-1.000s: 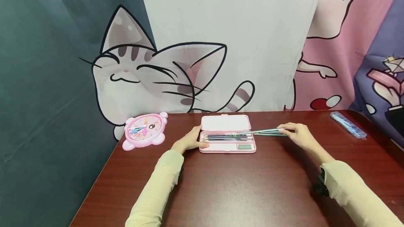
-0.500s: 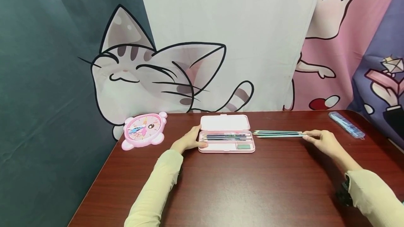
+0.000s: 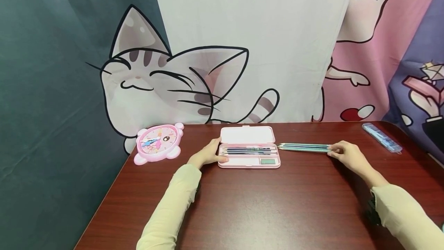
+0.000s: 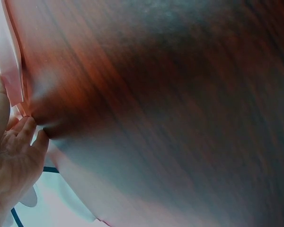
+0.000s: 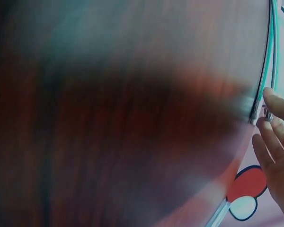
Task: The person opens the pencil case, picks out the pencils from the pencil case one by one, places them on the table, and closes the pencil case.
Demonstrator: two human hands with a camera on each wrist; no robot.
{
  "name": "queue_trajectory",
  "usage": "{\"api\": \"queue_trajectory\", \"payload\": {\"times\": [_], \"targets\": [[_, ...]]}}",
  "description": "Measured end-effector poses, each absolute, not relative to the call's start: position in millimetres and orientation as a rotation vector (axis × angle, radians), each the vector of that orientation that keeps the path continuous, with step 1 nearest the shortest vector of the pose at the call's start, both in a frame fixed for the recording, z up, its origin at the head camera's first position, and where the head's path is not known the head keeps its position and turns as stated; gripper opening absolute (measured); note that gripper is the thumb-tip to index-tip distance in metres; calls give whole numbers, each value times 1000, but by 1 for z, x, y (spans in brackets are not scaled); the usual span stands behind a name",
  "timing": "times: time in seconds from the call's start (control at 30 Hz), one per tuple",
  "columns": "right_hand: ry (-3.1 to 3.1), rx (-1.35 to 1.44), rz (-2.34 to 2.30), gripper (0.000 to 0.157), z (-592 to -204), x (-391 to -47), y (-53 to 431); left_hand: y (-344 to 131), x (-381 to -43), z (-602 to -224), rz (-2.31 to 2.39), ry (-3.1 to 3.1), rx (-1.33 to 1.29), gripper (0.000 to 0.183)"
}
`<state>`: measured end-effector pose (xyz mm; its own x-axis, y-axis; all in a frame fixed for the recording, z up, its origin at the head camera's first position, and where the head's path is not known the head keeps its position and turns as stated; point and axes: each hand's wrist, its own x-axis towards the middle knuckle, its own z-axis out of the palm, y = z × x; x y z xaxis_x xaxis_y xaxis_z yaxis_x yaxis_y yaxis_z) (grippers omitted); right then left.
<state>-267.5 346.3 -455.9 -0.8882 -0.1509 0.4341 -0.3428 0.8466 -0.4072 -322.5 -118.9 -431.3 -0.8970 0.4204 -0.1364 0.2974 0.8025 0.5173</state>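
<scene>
An open pink pencil case (image 3: 243, 166) lies mid-table, its lid (image 3: 247, 135) folded back. Several dark pencils (image 3: 248, 151) fill its long compartment, and a green eraser (image 3: 268, 161) sits in the small front one. My left hand (image 3: 207, 154) grips the case's left end, thumb over the front edge; the left wrist view shows the fingers (image 4: 26, 127) beside the case wall. To the right of the case, several green pencils (image 3: 303, 147) lie side by side, points toward it. My right hand (image 3: 347, 155) pinches at their blunt right ends with thumb and fingers.
A pink toy clock (image 3: 159, 143) lies at the table's back left. A flat blue translucent case (image 3: 381, 137) lies at the back right. Behind the table (image 3: 263, 211) hangs a cartoon-printed curtain (image 3: 295, 30).
My right hand has drawn a green pencil rightward away from over the case, then moved slightly back left, bringing it alongside the other green pencils. My left hand stays on the case.
</scene>
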Motion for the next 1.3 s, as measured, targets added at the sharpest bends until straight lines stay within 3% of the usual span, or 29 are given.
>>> {"api": "queue_trajectory", "payload": {"times": [0.27,0.73,1.03,1.3], "targets": [[-2689,292,704,18,-450,-275,319,-121,-323,-431,722,2745,563,93],[-2649,783,1013,14,-445,-302,203,-114,-321,-427,735,2750,552,92],[-2765,933,727,20,-441,-310,183,-112,-322,-429,729,2743,529,93],[-2681,794,922,13,-445,-308,181,-117,-321,-430,752,2733,516,92]]}}
